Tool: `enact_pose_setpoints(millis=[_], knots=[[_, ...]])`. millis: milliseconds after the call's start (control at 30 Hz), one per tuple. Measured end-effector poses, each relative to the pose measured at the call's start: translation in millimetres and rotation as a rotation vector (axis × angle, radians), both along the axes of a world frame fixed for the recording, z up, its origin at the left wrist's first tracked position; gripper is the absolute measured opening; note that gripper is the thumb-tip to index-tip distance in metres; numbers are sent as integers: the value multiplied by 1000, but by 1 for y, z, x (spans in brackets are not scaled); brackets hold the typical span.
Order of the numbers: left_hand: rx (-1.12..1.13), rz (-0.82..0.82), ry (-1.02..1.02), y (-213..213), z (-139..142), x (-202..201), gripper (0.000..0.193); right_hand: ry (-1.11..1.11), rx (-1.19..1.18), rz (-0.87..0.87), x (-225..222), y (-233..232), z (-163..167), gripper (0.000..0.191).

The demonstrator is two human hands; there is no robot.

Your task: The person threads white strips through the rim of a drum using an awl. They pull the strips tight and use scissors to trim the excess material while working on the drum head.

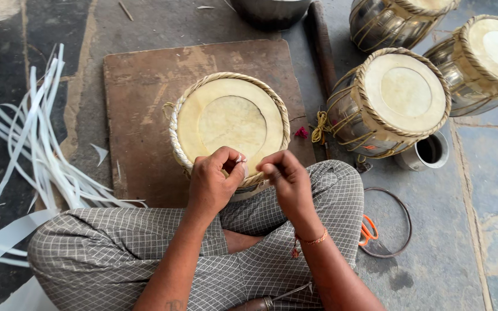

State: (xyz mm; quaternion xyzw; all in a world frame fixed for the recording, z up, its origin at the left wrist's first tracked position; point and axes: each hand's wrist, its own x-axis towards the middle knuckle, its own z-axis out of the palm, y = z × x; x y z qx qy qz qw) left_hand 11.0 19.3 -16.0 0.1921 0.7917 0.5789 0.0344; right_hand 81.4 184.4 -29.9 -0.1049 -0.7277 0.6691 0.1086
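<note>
Nearest, person sits cross-legged in checked cloth (116, 253). Left hand (213, 183) and right hand (286, 179) meet at near rim of drum (230, 122) — left fingers pinched on thin white strip (244, 167); right fingers curled tight, contents unclear. Drum stands upright on brown board (139, 103). White strips (36, 150) heaped left. Orange scissors (368, 230) and metal ring (402, 222) right of knee. Further right — three more drums (402, 95), small metal cup (427, 151).

Matt pale hide drum head (230, 122) with braided rope rim, worn rough wooden board (139, 109), glossy white plastic strips (36, 144), checked cloth garment (122, 253), shiny metal drum bodies (350, 118)
</note>
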Motion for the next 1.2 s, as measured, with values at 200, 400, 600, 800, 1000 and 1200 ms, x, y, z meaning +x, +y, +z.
enact_pose_setpoints(millis=[200, 400, 600, 800, 1000, 1200], knots=[[-12, -22, 44, -4, 1, -1, 9, 91, 372, -53, -3, -16, -8, 9], [-8, 67, 286, 4, -7, -2, 7, 108, -218, -15, 9, -6, -36, 4], [-11, 36, 150, -1, -8, -5, 6, 63, -423, -226, 60, 41, -19, 7], [-20, -26, 260, -17, 0, 0, 17, -42, 768, -275, 93, 85, 15, 40], [-293, -109, 419, -47, -1, -8, 23, -223, 695, 849, 161, 26, 13, 32], [-356, -167, 432, -41, -9, -4, 20, -126, 748, 873, 176, -27, -10, 57]])
